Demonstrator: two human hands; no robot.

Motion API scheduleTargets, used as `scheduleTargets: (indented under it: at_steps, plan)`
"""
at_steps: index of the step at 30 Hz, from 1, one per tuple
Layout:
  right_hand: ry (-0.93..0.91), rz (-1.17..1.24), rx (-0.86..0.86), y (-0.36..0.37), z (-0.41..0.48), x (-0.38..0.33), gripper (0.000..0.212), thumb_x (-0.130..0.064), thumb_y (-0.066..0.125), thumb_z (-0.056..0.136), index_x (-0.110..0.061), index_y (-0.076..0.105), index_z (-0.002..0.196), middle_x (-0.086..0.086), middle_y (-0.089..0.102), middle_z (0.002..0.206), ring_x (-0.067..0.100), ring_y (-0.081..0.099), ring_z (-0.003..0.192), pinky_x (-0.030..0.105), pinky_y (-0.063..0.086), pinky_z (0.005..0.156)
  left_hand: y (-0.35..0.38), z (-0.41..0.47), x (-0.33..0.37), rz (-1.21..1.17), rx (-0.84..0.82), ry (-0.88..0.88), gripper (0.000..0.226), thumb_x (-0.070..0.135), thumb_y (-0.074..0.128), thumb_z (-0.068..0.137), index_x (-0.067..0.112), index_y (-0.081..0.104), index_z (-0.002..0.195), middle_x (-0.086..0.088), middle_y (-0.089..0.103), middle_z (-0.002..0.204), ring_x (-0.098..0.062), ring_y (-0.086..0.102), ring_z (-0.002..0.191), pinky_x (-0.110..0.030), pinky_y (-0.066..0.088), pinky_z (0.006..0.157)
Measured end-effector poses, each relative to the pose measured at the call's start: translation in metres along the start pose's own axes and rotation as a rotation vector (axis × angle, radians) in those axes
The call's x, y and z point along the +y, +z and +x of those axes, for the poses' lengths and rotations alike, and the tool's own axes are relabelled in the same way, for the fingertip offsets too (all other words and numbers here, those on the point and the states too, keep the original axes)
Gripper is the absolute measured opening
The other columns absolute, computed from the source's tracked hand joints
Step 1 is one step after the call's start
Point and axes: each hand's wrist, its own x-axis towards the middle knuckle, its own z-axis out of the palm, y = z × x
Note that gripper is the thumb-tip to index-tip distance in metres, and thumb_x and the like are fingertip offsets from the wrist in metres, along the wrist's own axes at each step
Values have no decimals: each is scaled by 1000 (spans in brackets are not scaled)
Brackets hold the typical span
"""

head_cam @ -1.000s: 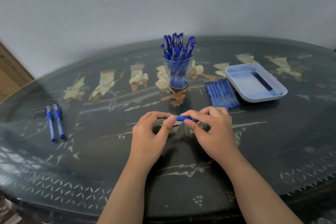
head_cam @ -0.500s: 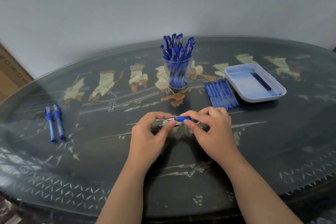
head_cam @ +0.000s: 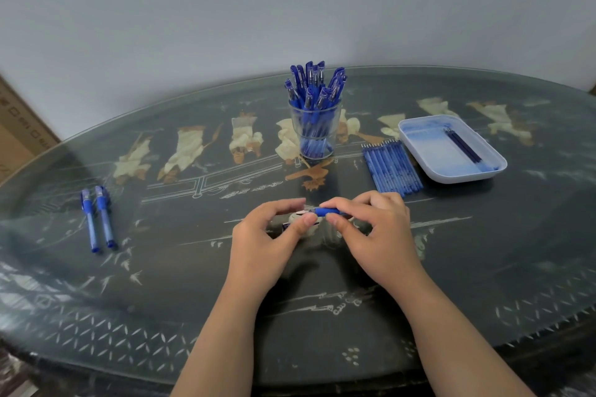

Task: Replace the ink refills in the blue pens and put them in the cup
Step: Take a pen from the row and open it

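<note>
Both hands curled, fingertips nearly meeting: right hand (head_cam: 374,235) pinches blue pen (head_cam: 327,211); left hand (head_cam: 267,235) pinches its left end, above surface (head_cam: 193,300).

- Left hand (head_cam: 271,242): fingers curled, thumb and forefinger pinching the near end of a pen (head_cam: 327,211).
- Right hand (head_cam: 377,235): just beside the left, fingers curled, gripping the pen from above.
- Forearms (head_cam: 225,332) reach forward, converging.

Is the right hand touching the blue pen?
Touching. The head view shows the right hand pinching the blue pen between thumb and fingers.
</note>
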Motion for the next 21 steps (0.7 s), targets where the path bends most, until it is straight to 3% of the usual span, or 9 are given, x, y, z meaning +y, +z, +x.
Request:
scheduleTargets:
  at_steps: [3, 8, 10, 13, 16, 18, 21]
  plan:
    - [0, 1, -1, 0, 0, 0, 28, -54, 51, 84, -50, 71, 103, -15, 51, 75, 12, 41, 89, 32, 30, 81, -3, -1, 0, -23, -31, 22, 40, 25, 80, 77, 33, 66, 114, 19, 72, 96, 9, 62, 97, -1, 38, 79]
    - [-3, -23, -23, -1, 0, 0, 22, -47, 59, 84, -50, 71, 103, -17, 50, 76, 11, 41, 88, 32, 30, 81, -1, 0, 0, -55, 25, -5, 8, 22, 76, 82, 28, 73, 85, 18, 72, 82, 4, 65, 81, -9, 43, 73]
    - [0, -21, -22, -1, 0, -1, 22, -45, 61, 84, -49, 71, 103, -16, 51, 76, 11, 41, 88, 32, 30, 81, -1, 0, 1, -61, 22, -24, 8, 28, 76, 81, 30, 74, 89, 18, 73, 83, 4, 66, 83, -9, 45, 73]
    - [3, -13, -15, -1, 0, 0, 22, -45, 61, 84, -49, 71, 103, -16, 51, 75, 11, 41, 88, 32, 30, 81, -3, -1, 1, -83, -15, -22, 29, 26, 78, 79, 31, 71, 107, 17, 73, 90, 5, 65, 90, -9, 45, 80]
    - [5, -7, -17, -1, 0, 0, 22, -45, 61, 84, -49, 71, 103, -16, 51, 75, 12, 42, 89, 32, 30, 81, -3, 0, -1, -72, 11, 1, 15, 19, 77, 81, 26, 73, 94, 15, 73, 86, 3, 65, 85, -10, 45, 77]
    - [3, -11, -15, -1, 0, 0, 22, -45, 61, 84, -50, 71, 103, -15, 52, 76, 12, 43, 89, 32, 29, 81, -2, 0, -1, -62, 31, -14, 4, 25, 75, 82, 25, 73, 85, 14, 73, 81, 0, 65, 80, -12, 46, 75]
    - [6, -12, -18, 0, 0, 0, 22, -46, 60, 84, -50, 71, 102, -14, 53, 76, 11, 42, 89, 31, 29, 81, -1, 0, 0, -63, 50, -50, 17, 41, 69, 80, 24, 72, 82, 12, 73, 77, -2, 67, 78, -15, 49, 74]
